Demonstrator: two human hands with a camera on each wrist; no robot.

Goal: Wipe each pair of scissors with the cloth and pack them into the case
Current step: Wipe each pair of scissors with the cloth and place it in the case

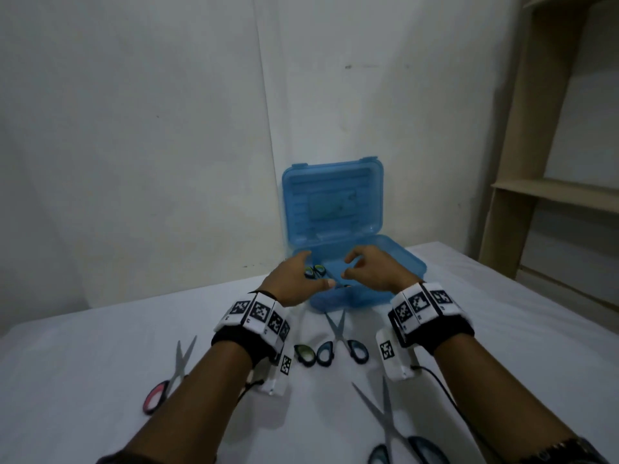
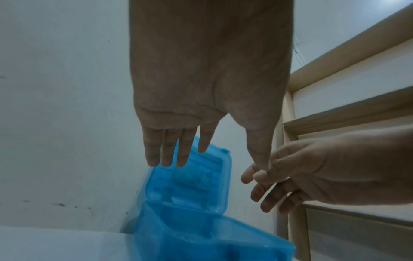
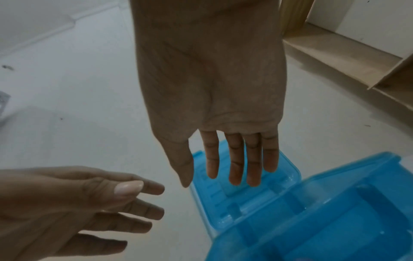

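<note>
The blue plastic case (image 1: 410, 262) stands open on the white table, its lid (image 1: 331, 202) leaning on the wall. A pair of scissors with black and green handles (image 1: 315, 271) lies inside its base. My left hand (image 1: 316, 267) hovers over those handles and holds nothing, its fingers straight in the left wrist view (image 2: 214, 161). My right hand (image 1: 348, 265) hangs over the case base, loosely open and empty (image 3: 212, 181). No cloth is in view. In both wrist views the case (image 2: 201, 238) (image 3: 312, 220) lies below the fingers.
Pink-handled scissors (image 1: 167, 380) lie at the left. Blue-handled scissors (image 1: 340, 333) lie just before the case, next to a green handle loop (image 1: 304, 353). Another blue-handled pair (image 1: 388, 423) lies near the front edge. A wooden shelf (image 1: 552, 195) stands at the right.
</note>
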